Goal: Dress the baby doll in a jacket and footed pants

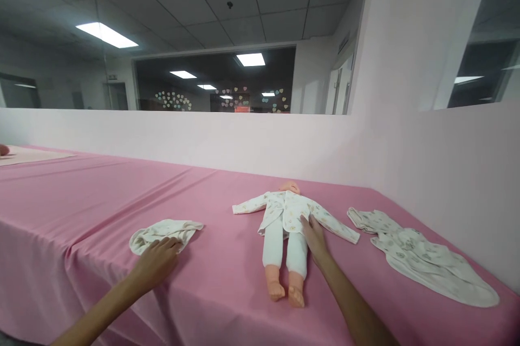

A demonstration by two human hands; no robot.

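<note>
A baby doll (274, 284) lies on its back, bare feet toward me, in white trousers (273, 246) and a white patterned long-sleeved jacket (296, 213) with its sleeves spread out. My right hand (315, 239) rests at the doll's side, its outstretched fingers touching the jacket's lower edge. To the left, a small crumpled white cloth item (156, 231) lies on the pink sheet; its exact kind is unclear. My left hand (160, 260) is closed on its near edge with the fingers curled down, the fingertips partly hidden.
A pink sheet (219, 275) covers the table. At the right lies a rumpled white patterned baby garment (430, 256). On the far left are a pale mat (36, 155) and part of a skin-toned object (4, 149). A white wall (244, 143) with windows stands behind.
</note>
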